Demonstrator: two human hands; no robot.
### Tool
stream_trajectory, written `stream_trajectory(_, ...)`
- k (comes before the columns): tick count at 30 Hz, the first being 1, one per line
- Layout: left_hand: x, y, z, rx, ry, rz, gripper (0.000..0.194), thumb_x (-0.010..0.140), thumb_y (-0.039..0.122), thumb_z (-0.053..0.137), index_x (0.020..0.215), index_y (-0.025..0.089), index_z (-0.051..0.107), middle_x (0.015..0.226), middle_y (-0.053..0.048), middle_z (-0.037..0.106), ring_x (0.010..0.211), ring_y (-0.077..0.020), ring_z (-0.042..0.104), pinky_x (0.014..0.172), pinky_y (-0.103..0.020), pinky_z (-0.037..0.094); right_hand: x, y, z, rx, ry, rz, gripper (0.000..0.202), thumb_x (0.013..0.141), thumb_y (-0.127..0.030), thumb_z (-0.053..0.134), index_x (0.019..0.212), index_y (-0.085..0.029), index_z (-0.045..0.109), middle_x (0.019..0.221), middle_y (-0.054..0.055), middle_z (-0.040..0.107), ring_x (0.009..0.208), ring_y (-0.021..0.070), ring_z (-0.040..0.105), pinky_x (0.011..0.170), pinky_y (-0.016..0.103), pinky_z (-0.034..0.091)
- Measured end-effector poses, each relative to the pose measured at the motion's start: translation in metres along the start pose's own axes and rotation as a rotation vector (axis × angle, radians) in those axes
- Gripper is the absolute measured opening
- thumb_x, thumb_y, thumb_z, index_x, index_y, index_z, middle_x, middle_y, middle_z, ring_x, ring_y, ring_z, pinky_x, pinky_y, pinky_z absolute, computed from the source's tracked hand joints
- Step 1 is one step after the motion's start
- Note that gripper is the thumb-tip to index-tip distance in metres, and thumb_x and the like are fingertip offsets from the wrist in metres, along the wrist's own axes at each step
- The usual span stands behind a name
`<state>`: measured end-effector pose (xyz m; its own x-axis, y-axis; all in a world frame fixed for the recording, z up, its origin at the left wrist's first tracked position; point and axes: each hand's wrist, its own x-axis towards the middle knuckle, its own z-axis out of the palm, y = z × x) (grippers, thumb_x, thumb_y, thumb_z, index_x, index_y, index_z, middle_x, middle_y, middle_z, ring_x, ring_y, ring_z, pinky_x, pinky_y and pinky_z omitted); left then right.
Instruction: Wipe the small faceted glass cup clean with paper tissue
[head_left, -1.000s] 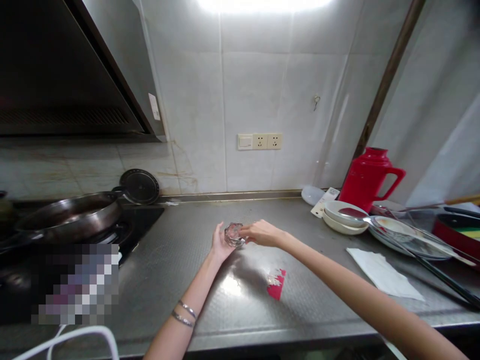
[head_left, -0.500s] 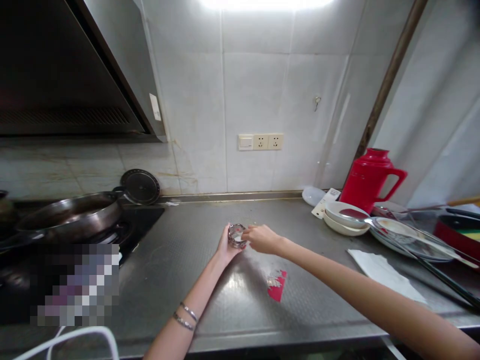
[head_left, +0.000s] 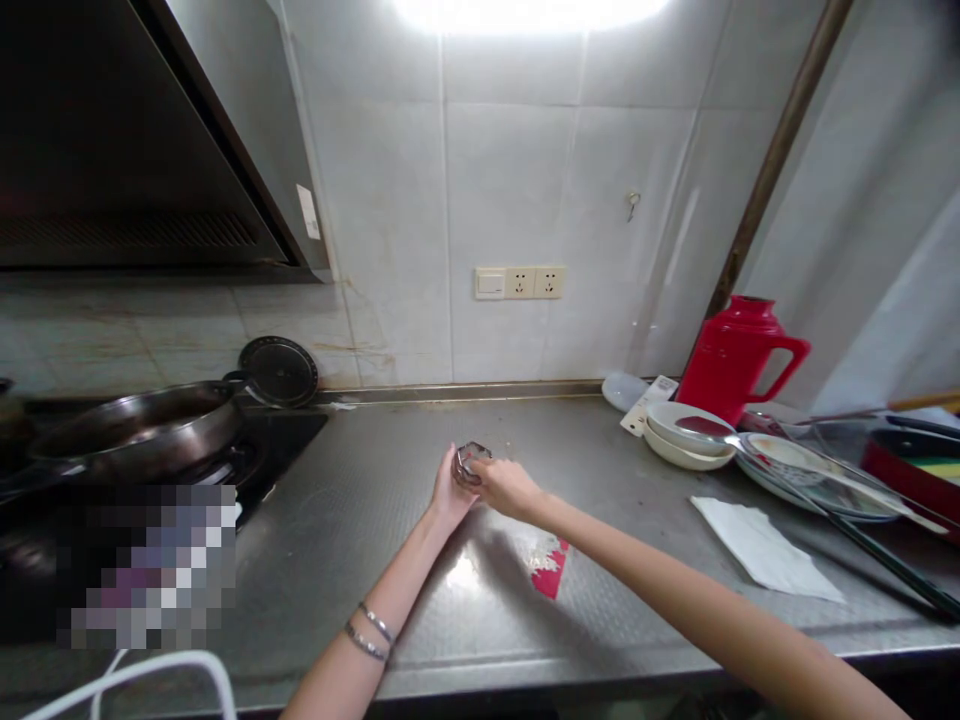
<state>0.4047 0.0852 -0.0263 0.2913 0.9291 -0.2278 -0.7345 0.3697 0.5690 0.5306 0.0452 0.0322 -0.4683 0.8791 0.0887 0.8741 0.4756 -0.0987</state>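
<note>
Item 1: small clear glass vessel (head_left: 463, 473), faceted rim, mouth turned up toward my head camera. Located over the middle of the metal counter (head_left: 352, 540); from my remote view I cannot tell whether its base touches the surface.

Item 2: left hand (head_left: 450, 493), mine, fingers part-curled around the vessel's near left side, holding it. Two silver bands (head_left: 367, 635) on the forearm.

Item 3: right hand (head_left: 510, 487), mine, fingers bent and drawn together at the right of the vessel's mouth. I cannot tell whether the tips are inside it, or whether they pinch anything.

Item 4: red scrap (head_left: 550, 577), ragged pale edge, flat on the counter, near side of the right forearm.

Item 5: white sheet (head_left: 765, 548), flat, farther right.

Item 6: pale bowls (head_left: 686, 457), stacked, a spoon resting across them; red jug (head_left: 720, 365) just behind.

Item 7: steel pan (head_left: 187, 437), on the black stove at left; black disc (head_left: 278, 373) leaning against the wall beyond.
</note>
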Motion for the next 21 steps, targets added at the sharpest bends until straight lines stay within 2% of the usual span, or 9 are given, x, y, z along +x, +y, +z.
stream_trajectory(4, -0.003, 0.010, 0.002, -0.010, -0.138, -0.052, 0.044, 0.091, 0.046, 0.040, 0.083, 0.010, 0.065, 0.072, -0.011, 0.070, 0.064, -0.0217, 0.065, 0.062, -0.033, 0.049, -0.004, 0.026, -0.021, -0.115, -0.053, -0.200, 0.029, 0.092, -0.024, 0.050, 0.121, -0.025, 0.053, 0.114, 0.008, 0.065, 0.092, 0.0211, 0.066, 0.069, 0.027, 0.045)
stream_trajectory(8, -0.003, 0.013, -0.001, 0.007, -0.103, -0.180, 0.045, 0.089, 0.048, 0.042, 0.087, 0.009, 0.065, 0.077, -0.014, 0.071, 0.073, -0.0272, 0.068, 0.071, -0.042, 0.052, -0.006, 0.042, -0.040, -0.191, -0.106, -0.430, 0.040, 0.092, -0.020, 0.049, 0.128, -0.035, 0.049, 0.123, 0.003, 0.062, 0.092, 0.0169, 0.065, 0.066, 0.023, 0.042)
stream_trajectory(12, -0.001, 0.009, -0.004, 0.027, -0.107, -0.352, 0.046, 0.084, 0.051, 0.047, 0.090, 0.010, 0.064, 0.084, -0.018, 0.071, 0.081, -0.0329, 0.068, 0.067, -0.043, 0.053, -0.003, 0.042, -0.046, -0.258, -0.131, -0.492, 0.039, 0.091, -0.014, 0.047, 0.125, -0.033, 0.053, 0.119, 0.003, 0.064, 0.087, 0.0146, 0.065, 0.063, 0.021, 0.040)
stream_trajectory(14, 0.001, 0.007, -0.005, 0.008, -0.088, -0.333, 0.040, 0.083, 0.046, 0.050, 0.091, 0.010, 0.064, 0.082, -0.017, 0.070, 0.077, -0.0307, 0.068, 0.063, -0.041, 0.053, -0.001, 0.041, -0.046, -0.292, -0.126, -0.488, 0.038, 0.088, -0.009, 0.047, 0.119, -0.029, 0.056, 0.116, 0.004, 0.066, 0.085, 0.0151, 0.066, 0.061, 0.021, 0.040)
stream_trajectory(16, 0.003, 0.004, -0.004, -0.030, -0.008, -0.236, 0.034, 0.081, 0.040, 0.052, 0.090, 0.010, 0.064, 0.076, -0.014, 0.070, 0.070, -0.0268, 0.067, 0.059, -0.037, 0.053, 0.001, 0.040, -0.043, -0.321, -0.109, -0.462, 0.036, 0.085, -0.006, 0.047, 0.113, -0.026, 0.059, 0.113, 0.006, 0.067, 0.086, 0.0167, 0.066, 0.061, 0.022, 0.041)
stream_trajectory(19, 0.006, 0.000, -0.005, -0.084, 0.101, -0.087, 0.026, 0.079, 0.034, 0.052, 0.085, 0.011, 0.064, 0.069, -0.011, 0.068, 0.062, -0.0224, 0.065, 0.056, -0.034, 0.052, 0.001, 0.032, -0.035, -0.321, -0.073, -0.379, 0.033, 0.083, -0.005, 0.048, 0.108, -0.023, 0.060, 0.110, 0.008, 0.068, 0.091, 0.0205, 0.065, 0.064, 0.025, 0.044)
stream_trajectory(21, 0.008, -0.002, -0.005, -0.108, 0.128, -0.032, 0.023, 0.078, 0.032, 0.052, 0.081, 0.012, 0.064, 0.065, -0.008, 0.066, 0.058, -0.0201, 0.064, 0.056, -0.032, 0.052, -0.001, 0.021, -0.025, -0.276, -0.052, -0.291, 0.032, 0.082, -0.006, 0.047, 0.106, -0.022, 0.060, 0.108, 0.010, 0.068, 0.095, 0.0224, 0.065, 0.069, 0.027, 0.046)
